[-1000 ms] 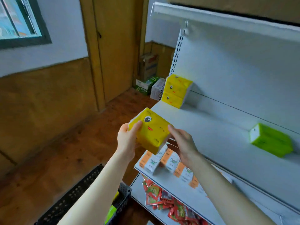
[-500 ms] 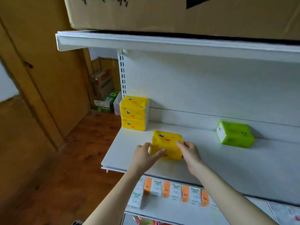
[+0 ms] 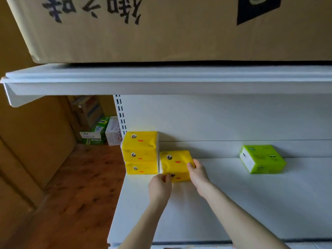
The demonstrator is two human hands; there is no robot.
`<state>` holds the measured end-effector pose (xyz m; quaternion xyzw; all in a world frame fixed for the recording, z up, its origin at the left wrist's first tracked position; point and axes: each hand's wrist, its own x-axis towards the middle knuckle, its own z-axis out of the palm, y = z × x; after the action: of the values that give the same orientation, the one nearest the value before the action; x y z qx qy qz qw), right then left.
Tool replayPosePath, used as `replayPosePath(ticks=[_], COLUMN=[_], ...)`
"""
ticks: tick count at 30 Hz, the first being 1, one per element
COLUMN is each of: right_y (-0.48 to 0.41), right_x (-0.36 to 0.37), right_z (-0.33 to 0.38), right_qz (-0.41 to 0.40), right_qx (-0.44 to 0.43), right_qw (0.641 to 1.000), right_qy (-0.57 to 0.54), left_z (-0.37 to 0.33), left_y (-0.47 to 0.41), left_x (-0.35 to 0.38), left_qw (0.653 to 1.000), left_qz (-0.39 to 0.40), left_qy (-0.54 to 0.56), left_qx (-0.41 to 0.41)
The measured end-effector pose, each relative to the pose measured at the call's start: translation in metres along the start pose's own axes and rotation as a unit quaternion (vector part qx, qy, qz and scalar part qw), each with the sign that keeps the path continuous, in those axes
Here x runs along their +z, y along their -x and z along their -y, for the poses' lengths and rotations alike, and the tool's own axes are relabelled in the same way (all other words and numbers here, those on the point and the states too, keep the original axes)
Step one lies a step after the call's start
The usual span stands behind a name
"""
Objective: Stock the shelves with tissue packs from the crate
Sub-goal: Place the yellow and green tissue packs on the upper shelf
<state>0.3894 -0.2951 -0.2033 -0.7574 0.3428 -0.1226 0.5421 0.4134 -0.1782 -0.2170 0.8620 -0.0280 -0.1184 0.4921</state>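
Both left hand (image 3: 159,187) and right hand (image 3: 197,174) clamped on yellow pack (image 3: 175,162), now farther back, touching the yellow stack (image 3: 140,150)

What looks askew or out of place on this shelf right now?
The green tissue pack sits alone at the right, turned at an angle to the back panel, unlike the stacked yellow tissue packs squared at the left. Nothing looks spilled or damaged.

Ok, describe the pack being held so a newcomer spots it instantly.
Find the white shelf below the one bearing the big cardboard box. A yellow stack stands at its left end. The yellow pack sits against that stack's right side, alone in being gripped by the left hand and right hand.
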Motion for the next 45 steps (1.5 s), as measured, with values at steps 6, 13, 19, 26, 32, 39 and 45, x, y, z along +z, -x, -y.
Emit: replayPosePath(ticks=[6, 13, 19, 26, 32, 39, 45], right_y=[-0.014, -0.028, -0.022, 0.023, 0.112, 0.233, 0.308], right_x=[0.010, 0.019, 0.017, -0.002, -0.008, 0.036, 0.111], right_z=[0.012, 0.015, 0.012, -0.001, -0.002, -0.023, -0.086], right_qz=[-0.017, -0.025, -0.037, -0.062, 0.038, 0.237, 0.370], right_qx=[0.024, 0.044, 0.055, 0.011, -0.083, -0.127, -0.069], right_qw=[0.999, 0.997, 0.994, 0.995, 0.988, 0.959, 0.926], right_qy=[-0.020, -0.051, -0.087, -0.073, -0.124, -0.085, 0.013], left_z=[0.000, -0.003, -0.005, 0.000, 0.027, 0.099, 0.210], left_y=[-0.019, -0.033, -0.025, 0.027, 0.112, 0.206, 0.268], left_x=[0.000, 0.000, -0.003, -0.014, -0.039, -0.076, -0.119], left_qw=[0.999, 0.998, 0.998, 0.998, 0.987, 0.974, 0.957], left_qz=[0.024, 0.042, 0.021, -0.028, -0.105, -0.190, -0.190], left_qy=[-0.007, -0.014, -0.031, 0.015, 0.105, 0.119, 0.125], left_qx=[0.028, 0.035, 0.045, 0.054, 0.054, -0.022, -0.179])
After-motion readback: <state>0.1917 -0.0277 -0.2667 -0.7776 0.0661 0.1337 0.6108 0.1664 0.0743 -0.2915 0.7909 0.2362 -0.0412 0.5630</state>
